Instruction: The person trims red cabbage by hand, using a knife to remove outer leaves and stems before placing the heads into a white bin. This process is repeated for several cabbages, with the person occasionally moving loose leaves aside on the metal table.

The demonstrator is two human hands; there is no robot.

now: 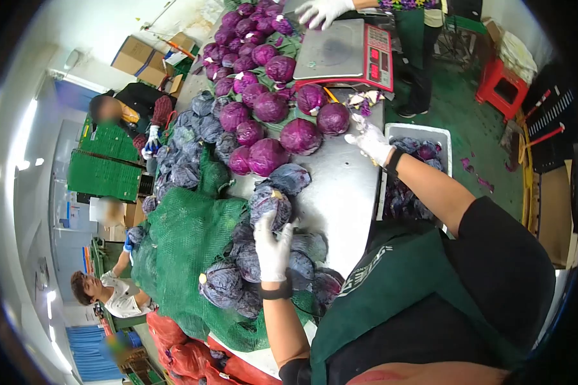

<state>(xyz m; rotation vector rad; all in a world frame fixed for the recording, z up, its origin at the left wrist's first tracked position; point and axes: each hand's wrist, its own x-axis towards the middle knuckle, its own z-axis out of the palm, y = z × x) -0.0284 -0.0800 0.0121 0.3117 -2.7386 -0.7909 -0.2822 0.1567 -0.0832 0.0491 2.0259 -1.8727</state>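
Both my hands wear white gloves. My left hand lies against a dull, unpeeled cabbage on the metal table, its fingers apart. More dull cabbages sit beside and under that wrist, next to a green mesh sack. My right hand hovers near the table's edge with spread fingers and nothing in it. Close to it are a bright purple cabbage and some leaf scraps. Below my right forearm stands a white bin of dark outer leaves.
A red scale stands on the table, with a co-worker's gloved hand beside it. Two other people are at the far side. Green crates, red sacks and a red stool stand around.
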